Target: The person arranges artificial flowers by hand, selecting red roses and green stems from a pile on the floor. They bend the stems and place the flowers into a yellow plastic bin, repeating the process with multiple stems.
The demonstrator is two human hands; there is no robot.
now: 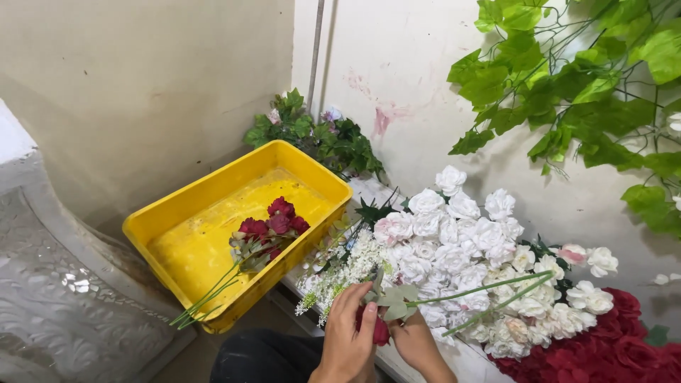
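Both hands low by the white roses [461, 248]: left hand [347, 330] with fingers [367, 319] curled tight on a red rose [380, 331], right hand [417, 339] pinching its green stems [482, 294]. More red roses [273, 225] lie in the yellow tub [177, 213].

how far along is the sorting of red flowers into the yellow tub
Done: one bunch of red roses lies in the yellow tub, stems over its near rim. In hand: the left hand and right hand hold another red flower, its green stems across the white flowers. Left: a heap of red flowers at the right, so it looks early.
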